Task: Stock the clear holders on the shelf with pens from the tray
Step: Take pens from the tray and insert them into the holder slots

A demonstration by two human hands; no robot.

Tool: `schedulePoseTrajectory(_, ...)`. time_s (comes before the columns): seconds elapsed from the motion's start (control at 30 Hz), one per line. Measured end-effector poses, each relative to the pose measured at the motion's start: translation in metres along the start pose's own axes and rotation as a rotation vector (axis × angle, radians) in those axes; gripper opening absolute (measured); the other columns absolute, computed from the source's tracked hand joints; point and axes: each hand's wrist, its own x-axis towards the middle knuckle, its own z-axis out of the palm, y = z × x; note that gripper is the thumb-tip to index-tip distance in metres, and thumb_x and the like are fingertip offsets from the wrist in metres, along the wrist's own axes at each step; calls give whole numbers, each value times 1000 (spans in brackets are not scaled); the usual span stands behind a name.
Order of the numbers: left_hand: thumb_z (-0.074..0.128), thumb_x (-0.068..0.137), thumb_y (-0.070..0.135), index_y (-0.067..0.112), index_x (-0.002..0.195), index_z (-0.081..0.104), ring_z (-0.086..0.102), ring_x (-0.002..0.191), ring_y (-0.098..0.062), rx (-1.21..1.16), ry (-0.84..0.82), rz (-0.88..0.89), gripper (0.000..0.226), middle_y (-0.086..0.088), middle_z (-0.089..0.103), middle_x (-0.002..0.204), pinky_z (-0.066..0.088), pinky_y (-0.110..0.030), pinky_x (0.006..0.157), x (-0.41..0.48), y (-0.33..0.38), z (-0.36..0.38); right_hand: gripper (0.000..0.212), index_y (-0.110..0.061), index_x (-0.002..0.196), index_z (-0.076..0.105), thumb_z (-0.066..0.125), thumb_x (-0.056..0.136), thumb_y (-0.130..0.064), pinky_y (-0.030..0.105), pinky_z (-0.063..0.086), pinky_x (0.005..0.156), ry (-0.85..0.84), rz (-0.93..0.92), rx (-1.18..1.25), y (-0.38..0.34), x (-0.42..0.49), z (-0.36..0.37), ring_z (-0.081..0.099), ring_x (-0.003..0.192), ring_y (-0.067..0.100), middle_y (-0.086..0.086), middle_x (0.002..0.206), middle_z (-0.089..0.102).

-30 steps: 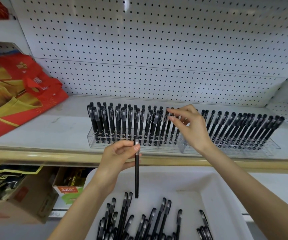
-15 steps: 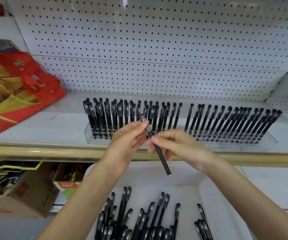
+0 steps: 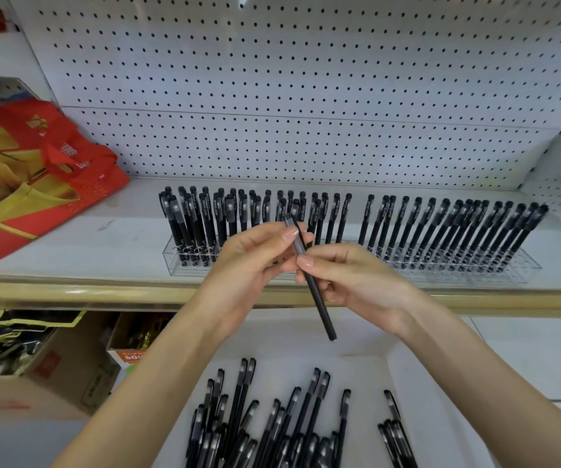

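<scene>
Both hands hold one black pen [image 3: 319, 305] in front of the shelf edge, cap end up, tilted down to the right. My left hand [image 3: 255, 261] pinches its cap end; my right hand [image 3: 350, 275] pinches the barrel just below. Behind them two clear holders [image 3: 522, 270] stand side by side on the shelf, each with several upright black pens [image 3: 441, 224]. A gap shows between the two rows. Below, the white tray [image 3: 417, 383] holds several loose black pens [image 3: 272, 427].
A red and yellow bag [image 3: 36, 170] lies on the shelf at the left. White pegboard [image 3: 306, 96] backs the shelf, whose gold front edge [image 3: 103, 293] runs across. Cardboard boxes [image 3: 63, 366] sit below left.
My right hand came back from the holder pens and took hold of the pen that my left hand lifted. The pen tilted from vertical to slanted and has stayed nearly still since.
</scene>
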Motion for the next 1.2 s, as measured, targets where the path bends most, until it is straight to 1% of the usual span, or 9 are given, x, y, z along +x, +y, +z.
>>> schedulePoseTrajectory(0.17, 67, 74, 28, 13, 86, 71, 61, 82, -16, 126, -9, 63, 19, 0, 67, 79, 49, -26, 82, 3, 0, -1, 19, -17, 82, 71, 72, 67, -29, 14, 37, 50, 42, -25, -19, 3, -1, -3, 44, 49, 2, -6, 68, 64)
schedulePoseTrajectory(0.3, 67, 80, 28, 10, 91, 70, 60, 81, -12, 148, -57, 65, 21, 3, 64, 76, 47, -29, 86, 6, 0, -2, 23, -13, 90, 73, 63, 76, -29, 12, 37, 47, 17, -59, 147, 5, 0, -8, 45, 46, 2, 0, 75, 70)
schedulePoseTrajectory(0.43, 64, 78, 28, 5, 105, 69, 65, 92, -12, 117, -52, 27, 35, 0, 70, 89, 49, -28, 90, 7, -4, -2, 17, -11, 84, 72, 62, 77, -22, 11, 36, 45, 6, -78, 188, 9, 2, -12, 46, 46, 2, 3, 73, 69)
schedulePoseTrajectory(0.53, 58, 81, 37, 13, 109, 68, 66, 105, -14, 96, 21, -36, 39, -2, 72, 105, 51, -28, 92, 9, -9, -5, 13, -10, 82, 69, 65, 77, -21, 13, 39, 47, 48, -110, 133, 8, 5, -17, 50, 49, 5, 4, 73, 69)
schedulePoseTrajectory(0.67, 47, 96, 33, 25, 106, 67, 65, 99, -4, 576, 153, 56, 25, 9, 71, 104, 50, -18, 90, 13, -27, -19, 23, -3, 108, 58, 62, 87, -11, 18, 46, 47, 285, -232, -215, -2, 13, -39, 56, 52, 16, 4, 61, 66)
schedulePoseTrajectory(0.77, 42, 98, 35, 24, 120, 62, 56, 102, 5, 1125, 92, 185, 32, 11, 62, 121, 39, -4, 89, 13, -40, -28, 38, -11, 127, 44, 58, 92, -6, 22, 48, 49, 365, -299, -383, -8, 24, -55, 57, 47, 13, 5, 57, 63)
schedulePoseTrajectory(0.87, 31, 96, 44, 21, 133, 53, 50, 124, -8, 1468, 3, 261, 49, 4, 53, 137, 27, -20, 106, 14, -47, -33, 37, -16, 123, 40, 56, 93, -2, 22, 48, 52, 417, -397, -450, -11, 35, -61, 62, 51, 12, 12, 67, 62)
schedulePoseTrajectory(1.1, 26, 92, 47, 21, 141, 43, 37, 138, -14, 1582, -42, 249, 58, 1, 42, 148, 4, -25, 109, 17, -49, -34, 33, -35, 105, 45, 61, 92, -10, 35, 55, 68, 580, -614, -513, -5, 52, -66, 67, 71, 18, 1, 81, 58)
schedulePoseTrajectory(1.2, 22, 92, 51, 24, 147, 33, 34, 139, -10, 1600, -66, 206, 62, 3, 39, 150, 6, -20, 108, 19, -48, -37, 24, -26, 109, 47, 60, 93, -13, 30, 55, 68, 591, -617, -533, 2, 57, -68, 64, 69, 15, -5, 85, 58)
